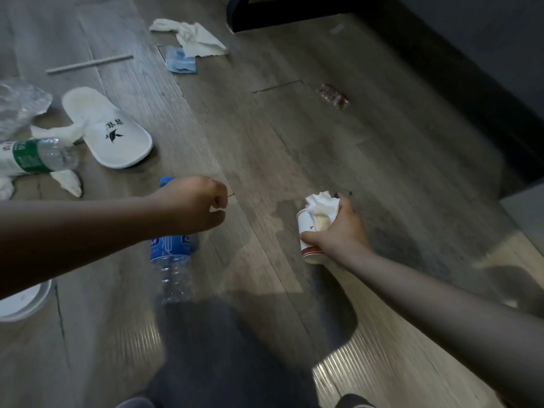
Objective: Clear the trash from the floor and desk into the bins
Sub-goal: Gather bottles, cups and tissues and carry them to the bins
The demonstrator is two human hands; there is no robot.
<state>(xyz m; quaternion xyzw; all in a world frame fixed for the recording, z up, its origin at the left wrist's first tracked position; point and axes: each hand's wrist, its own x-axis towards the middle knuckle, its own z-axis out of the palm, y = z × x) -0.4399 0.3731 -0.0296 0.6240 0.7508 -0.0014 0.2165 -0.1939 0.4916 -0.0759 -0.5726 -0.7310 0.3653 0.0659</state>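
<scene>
Clutching red-logo paper cup [306, 231], right grip [344, 228].

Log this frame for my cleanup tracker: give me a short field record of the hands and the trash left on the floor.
right hand: grips paper cup, crumpled tissue at its mouth
left hand: fingers curled, nothing visibly held, above blue-label bottle
floor, left: green-label bottle, white slipper, clear plastic bag
floor, far: straw, blue face mask, white napkins, red wrapper
</scene>
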